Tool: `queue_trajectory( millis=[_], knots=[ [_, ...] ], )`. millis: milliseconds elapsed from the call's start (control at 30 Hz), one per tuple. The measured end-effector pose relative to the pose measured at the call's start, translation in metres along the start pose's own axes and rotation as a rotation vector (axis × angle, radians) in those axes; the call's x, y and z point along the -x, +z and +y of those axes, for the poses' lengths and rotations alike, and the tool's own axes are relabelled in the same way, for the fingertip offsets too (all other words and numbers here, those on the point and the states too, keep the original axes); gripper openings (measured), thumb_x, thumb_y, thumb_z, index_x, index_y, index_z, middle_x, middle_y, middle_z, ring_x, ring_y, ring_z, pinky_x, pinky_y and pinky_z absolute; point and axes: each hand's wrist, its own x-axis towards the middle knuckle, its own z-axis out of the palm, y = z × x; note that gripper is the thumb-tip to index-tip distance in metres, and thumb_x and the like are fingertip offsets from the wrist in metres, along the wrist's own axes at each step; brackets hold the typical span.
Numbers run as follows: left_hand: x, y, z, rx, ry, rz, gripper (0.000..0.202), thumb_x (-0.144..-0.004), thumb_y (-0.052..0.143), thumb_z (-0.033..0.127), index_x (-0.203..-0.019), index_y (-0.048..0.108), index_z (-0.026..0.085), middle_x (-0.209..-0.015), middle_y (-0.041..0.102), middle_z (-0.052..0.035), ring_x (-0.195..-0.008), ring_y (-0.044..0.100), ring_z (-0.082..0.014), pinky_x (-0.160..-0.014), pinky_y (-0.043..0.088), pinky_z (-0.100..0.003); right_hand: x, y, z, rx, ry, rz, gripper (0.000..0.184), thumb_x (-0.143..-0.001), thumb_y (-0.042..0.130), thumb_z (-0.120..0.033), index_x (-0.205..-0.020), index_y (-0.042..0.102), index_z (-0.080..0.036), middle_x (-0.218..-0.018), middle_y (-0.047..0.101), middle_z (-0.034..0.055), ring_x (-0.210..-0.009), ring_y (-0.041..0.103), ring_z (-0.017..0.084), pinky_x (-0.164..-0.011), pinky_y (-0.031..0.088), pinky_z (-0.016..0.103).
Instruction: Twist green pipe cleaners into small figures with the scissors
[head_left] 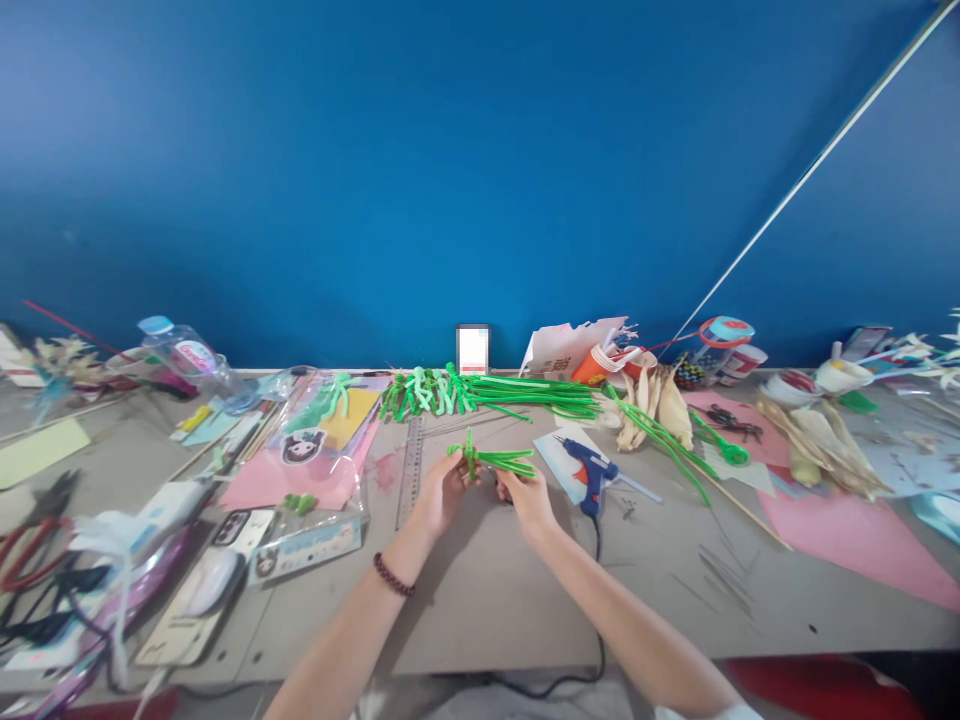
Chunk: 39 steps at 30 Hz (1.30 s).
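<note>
My left hand (442,492) and my right hand (527,497) hold a small bundle of green pipe cleaners (495,459) just above the grey table (480,590). The left fingers pinch its twisted left end. The right fingers grip the straight stems further right. A dark bead bracelet (393,576) sits on my left wrist. Behind the hands lies a long pile of green pipe cleaners (487,393) with curled ends.
A blue glue gun (591,470) lies right of my hands, its cord running to the table's front edge. A steel ruler (410,470) lies to the left. Pink paper (855,535), dried husks (656,405), cups (600,365), a plastic bottle (184,355) and scissors (34,540) crowd the sides.
</note>
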Motion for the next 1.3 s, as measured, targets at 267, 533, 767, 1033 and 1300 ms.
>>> queue_trajectory(
  millis=[267,533,767,1033,1300],
  knots=[
    [0.003,0.002,0.001,-0.148,-0.019,-0.059,0.011,-0.067,0.071,0.027,-0.068,0.065,0.017,-0.069,0.068,-0.0039,-0.07,0.063,-0.0197,-0.074,0.048,-0.034,-0.002,-0.002,-0.004,-0.046,0.039,0.015,0.036,-0.063,0.069,-0.049,-0.074,0.054,-0.017,-0.046,0.042,-0.0077,-0.041,0.035,0.007,-0.042,0.026,0.021],
    [0.002,0.001,-0.002,-0.278,-0.039,0.026,0.023,-0.06,0.078,0.03,-0.072,0.067,0.013,-0.066,0.067,-0.0026,-0.061,0.061,-0.0143,-0.065,0.05,-0.029,-0.007,-0.009,-0.002,0.034,-0.017,-0.003,0.038,-0.066,0.066,-0.053,-0.076,0.057,-0.017,-0.046,0.04,-0.0071,-0.041,0.034,0.008,-0.04,0.025,0.021],
    [-0.003,-0.002,-0.004,-0.296,0.08,0.154,0.023,-0.054,0.08,0.03,-0.067,0.067,0.015,-0.064,0.067,-0.0006,-0.059,0.06,-0.0136,-0.064,0.05,-0.028,-0.007,-0.013,-0.005,0.295,-0.117,-0.07,0.029,-0.073,0.063,-0.045,-0.078,0.064,-0.017,-0.056,0.058,0.0005,-0.048,0.049,0.013,-0.045,0.035,0.024],
    [0.0,-0.004,-0.01,-0.498,0.327,0.202,0.016,-0.065,0.073,0.029,-0.071,0.069,0.015,-0.07,0.066,-0.0033,-0.067,0.059,-0.0153,-0.066,0.048,-0.026,-0.006,-0.017,-0.01,0.719,-0.506,-0.121,0.016,-0.082,0.055,-0.027,-0.084,0.069,-0.019,-0.079,0.066,0.0059,-0.065,0.057,0.017,-0.062,0.046,0.028],
    [0.003,-0.002,-0.012,-0.539,0.393,0.224,0.011,-0.066,0.072,0.027,-0.071,0.069,0.018,-0.07,0.065,-0.0021,-0.068,0.056,-0.0153,-0.066,0.041,-0.025,0.007,-0.009,-0.019,1.071,-0.925,-0.197,0.025,-0.09,0.04,-0.014,-0.09,0.065,-0.019,-0.09,0.063,0.0077,-0.085,0.054,0.019,-0.075,0.045,0.031]
  ],
)
